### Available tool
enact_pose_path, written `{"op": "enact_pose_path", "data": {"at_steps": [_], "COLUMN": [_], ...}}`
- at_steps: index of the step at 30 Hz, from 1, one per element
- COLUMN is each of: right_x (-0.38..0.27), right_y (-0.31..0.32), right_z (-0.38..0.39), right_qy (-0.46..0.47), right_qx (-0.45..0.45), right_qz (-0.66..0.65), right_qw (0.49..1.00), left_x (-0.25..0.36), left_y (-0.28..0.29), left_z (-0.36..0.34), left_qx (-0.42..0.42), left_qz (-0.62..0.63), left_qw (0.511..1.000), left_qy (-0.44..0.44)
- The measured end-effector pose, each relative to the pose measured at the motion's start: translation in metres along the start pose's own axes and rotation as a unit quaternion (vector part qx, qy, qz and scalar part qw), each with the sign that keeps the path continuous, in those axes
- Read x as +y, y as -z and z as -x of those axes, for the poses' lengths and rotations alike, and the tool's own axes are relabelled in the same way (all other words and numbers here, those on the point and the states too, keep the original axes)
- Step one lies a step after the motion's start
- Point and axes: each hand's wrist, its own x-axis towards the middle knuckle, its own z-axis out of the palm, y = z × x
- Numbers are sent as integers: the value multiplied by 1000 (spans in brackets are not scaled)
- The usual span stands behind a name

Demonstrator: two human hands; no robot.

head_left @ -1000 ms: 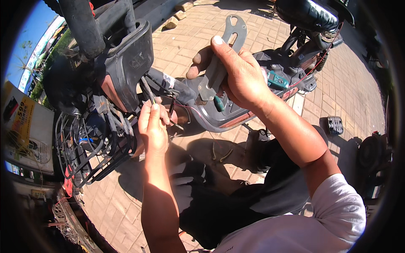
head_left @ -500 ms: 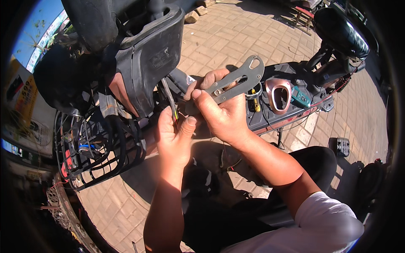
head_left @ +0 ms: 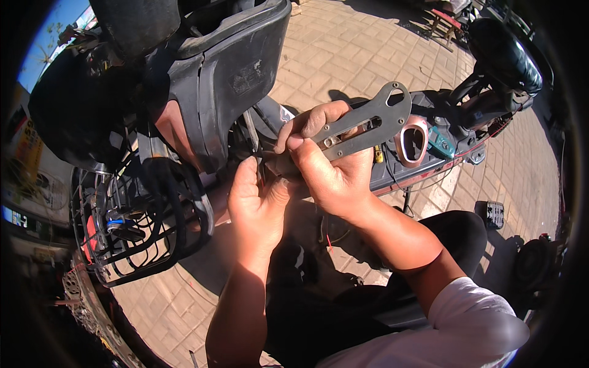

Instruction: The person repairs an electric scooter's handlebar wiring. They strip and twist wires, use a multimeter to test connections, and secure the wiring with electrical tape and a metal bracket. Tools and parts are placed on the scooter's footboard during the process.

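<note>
My right hand [head_left: 334,165] is wrapped round a flat grey plier-like hand tool [head_left: 368,132] with a long slot and small screws, in shape like a wire stripper. Its round-holed end points up and to the right. The other end runs down to my left hand [head_left: 254,202], whose thumb and forefinger close on thin wires beside the tool's tip. Fingers and shade mostly hide the wires and the tip. Just above the left fingertips, a dark cable [head_left: 251,132] comes down from behind a scooter's black front panel [head_left: 236,80].
A black wire basket [head_left: 165,260] stands at the left. On the scooter's deck [head_left: 392,178] lie a pinkish oval trim ring [head_left: 400,147], a teal meter-like device [head_left: 440,143] and a small yellow object [head_left: 378,153]. The scooter's black seat [head_left: 503,52] is at the far right, above brick paving.
The tool and right hand have shifted a little right. My left thumb has closed in toward the tool's lower end. The view has moved slightly, so the front panel sits further right.
</note>
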Motion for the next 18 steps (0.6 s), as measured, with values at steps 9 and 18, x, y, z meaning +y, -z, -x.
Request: {"op": "enact_pose_path", "data": {"at_steps": [9,18], "right_x": [7,10], "right_y": [0,-15], "right_z": [-1,-1], "right_qy": [9,3], "right_qx": [4,90], "right_qz": [12,-5], "right_qw": [1000,996], "left_x": [-1,-3], "left_y": [0,-4], "left_z": [1,0], "left_qx": [21,52], "left_qz": [-27,-87], "left_qw": [999,995], "left_qy": [10,-6]}}
